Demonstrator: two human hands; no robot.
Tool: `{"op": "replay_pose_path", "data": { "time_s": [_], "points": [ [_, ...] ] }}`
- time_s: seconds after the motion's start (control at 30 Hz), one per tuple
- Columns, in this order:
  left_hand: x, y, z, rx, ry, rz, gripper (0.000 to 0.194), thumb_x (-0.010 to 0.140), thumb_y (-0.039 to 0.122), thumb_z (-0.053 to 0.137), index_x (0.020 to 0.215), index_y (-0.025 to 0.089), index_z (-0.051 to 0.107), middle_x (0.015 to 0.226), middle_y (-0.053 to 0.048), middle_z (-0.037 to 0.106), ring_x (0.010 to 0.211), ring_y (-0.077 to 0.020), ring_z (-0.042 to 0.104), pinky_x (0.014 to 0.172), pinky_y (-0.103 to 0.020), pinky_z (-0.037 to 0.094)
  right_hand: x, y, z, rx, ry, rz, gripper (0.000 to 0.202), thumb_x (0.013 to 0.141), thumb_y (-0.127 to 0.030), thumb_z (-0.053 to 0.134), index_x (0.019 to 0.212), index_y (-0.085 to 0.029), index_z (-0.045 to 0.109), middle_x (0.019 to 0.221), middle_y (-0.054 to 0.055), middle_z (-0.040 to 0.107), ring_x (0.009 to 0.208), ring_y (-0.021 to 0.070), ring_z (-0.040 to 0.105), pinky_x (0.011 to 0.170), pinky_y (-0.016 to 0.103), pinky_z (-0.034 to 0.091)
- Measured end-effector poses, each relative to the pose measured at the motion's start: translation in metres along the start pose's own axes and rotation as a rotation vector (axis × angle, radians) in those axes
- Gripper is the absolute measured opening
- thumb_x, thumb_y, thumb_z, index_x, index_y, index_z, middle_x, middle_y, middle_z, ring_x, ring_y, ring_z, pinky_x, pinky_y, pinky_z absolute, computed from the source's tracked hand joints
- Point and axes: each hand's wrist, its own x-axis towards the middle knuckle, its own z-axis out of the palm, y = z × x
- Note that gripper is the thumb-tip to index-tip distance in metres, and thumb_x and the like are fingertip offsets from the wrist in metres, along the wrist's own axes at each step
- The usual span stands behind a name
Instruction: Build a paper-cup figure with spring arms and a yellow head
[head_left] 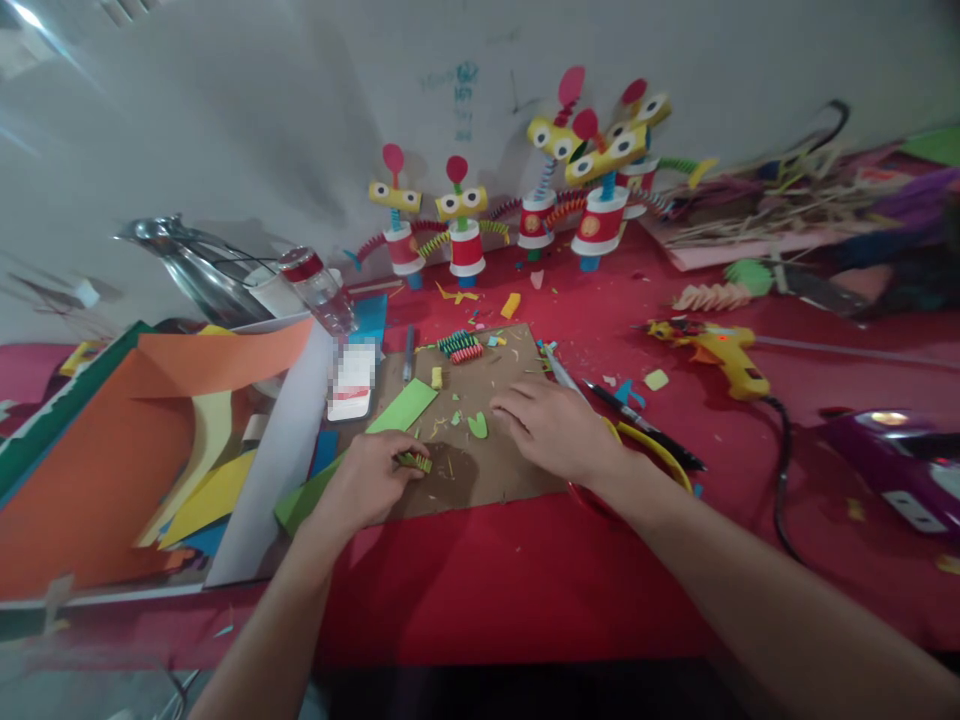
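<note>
Pinched in my left hand [375,470] is a small green-and-yellow folded paper spring [415,461], held low over the brown cardboard [487,480]. My right hand [551,425] hovers above the cardboard's right side, fingers curled and close together; whether anything sits between them I cannot make out. Just beneath its fingertips lies a green paper cutout [478,425]. Light green paper strips [403,404] lie beyond my left hand. Farther back on the cardboard rest several folded paper springs [459,347]. Yellow-handled scissors [656,450] are partly hidden by my right forearm.
Paper-cup figures [466,250] line the wall at the back. On the left a box [262,470] holds coloured paper, with a jar [319,290] behind it. A yellow glue gun [724,355], a black marker [645,425] and a purple device [896,470] occupy the right.
</note>
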Motion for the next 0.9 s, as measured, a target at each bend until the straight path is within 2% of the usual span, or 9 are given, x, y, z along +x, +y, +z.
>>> {"op": "replay_pose_path", "data": {
  "time_s": [0.2, 0.43, 0.57, 0.63, 0.73, 0.83, 0.9],
  "points": [
    [0.001, 0.001, 0.006, 0.013, 0.000, -0.003, 0.028, 0.071, 0.005, 0.061, 0.086, 0.024, 0.075, 0.094, -0.002, 0.077, 0.090, -0.0210, 0.070, 0.085, -0.034, 0.052, 0.001, -0.001, 0.001, -0.001, -0.012, 0.007, 0.019, 0.093, -0.015, 0.047, 0.088, -0.017, 0.065, 0.085, 0.005, 0.065, 0.081, 0.0184, 0.057, 0.070, 0.029, 0.036],
    [-0.003, 0.006, 0.011, -0.041, 0.072, -0.036, 0.026, 0.071, 0.007, 0.064, 0.086, 0.025, 0.076, 0.093, -0.001, 0.077, 0.090, -0.0211, 0.069, 0.085, -0.033, 0.051, 0.002, -0.003, 0.004, 0.009, -0.023, 0.013, 0.017, 0.093, -0.016, 0.048, 0.089, -0.017, 0.065, 0.085, 0.005, 0.064, 0.079, 0.0174, 0.057, 0.068, 0.028, 0.035],
    [-0.002, 0.011, 0.018, -0.172, 0.138, -0.079, 0.019, 0.069, 0.012, 0.070, 0.081, 0.025, 0.076, 0.086, -0.001, 0.077, 0.083, -0.0217, 0.068, 0.081, -0.032, 0.050, 0.003, -0.003, 0.005, 0.027, -0.017, 0.021, 0.017, 0.092, -0.015, 0.048, 0.090, -0.017, 0.065, 0.084, 0.005, 0.065, 0.078, 0.0182, 0.058, 0.068, 0.029, 0.037],
    [-0.001, 0.017, 0.021, -0.354, 0.163, -0.110, 0.017, 0.067, 0.013, 0.073, 0.079, 0.024, 0.076, 0.080, -0.001, 0.076, 0.076, -0.0193, 0.067, 0.075, -0.030, 0.049, 0.002, -0.002, 0.005, 0.051, -0.017, 0.025, 0.016, 0.092, -0.015, 0.049, 0.090, -0.017, 0.065, 0.085, 0.006, 0.065, 0.079, 0.0192, 0.059, 0.069, 0.029, 0.038],
    [0.003, 0.029, 0.020, -0.862, 0.212, -0.204, 0.019, 0.064, 0.010, 0.075, 0.079, 0.020, 0.074, 0.073, 0.000, 0.073, 0.067, -0.0139, 0.064, 0.065, -0.023, 0.048, 0.002, -0.002, 0.005, 0.169, 0.014, 0.052, 0.015, 0.090, -0.013, 0.051, 0.089, -0.017, 0.065, 0.087, 0.007, 0.066, 0.081, 0.0208, 0.061, 0.070, 0.031, 0.042],
    [0.012, 0.041, 0.013, -1.450, 0.231, -0.305, 0.020, 0.063, 0.004, 0.075, 0.079, 0.014, 0.071, 0.069, -0.001, 0.070, 0.061, -0.0100, 0.062, 0.060, -0.019, 0.048, 0.002, -0.005, 0.005, 0.451, 0.125, 0.133, 0.016, 0.086, -0.011, 0.053, 0.093, -0.018, 0.064, 0.087, 0.005, 0.069, 0.080, 0.0190, 0.063, 0.072, 0.030, 0.046],
    [0.021, 0.048, 0.009, -1.730, 0.205, -0.400, 0.014, 0.069, 0.000, 0.070, 0.078, 0.010, 0.069, 0.066, -0.003, 0.067, 0.058, -0.0086, 0.061, 0.056, -0.017, 0.048, 0.002, -0.008, 0.002, 0.671, 0.213, 0.173, 0.020, 0.085, -0.010, 0.053, 0.099, -0.019, 0.063, 0.087, 0.004, 0.069, 0.078, 0.0167, 0.064, 0.073, 0.029, 0.049]
  ]
}}
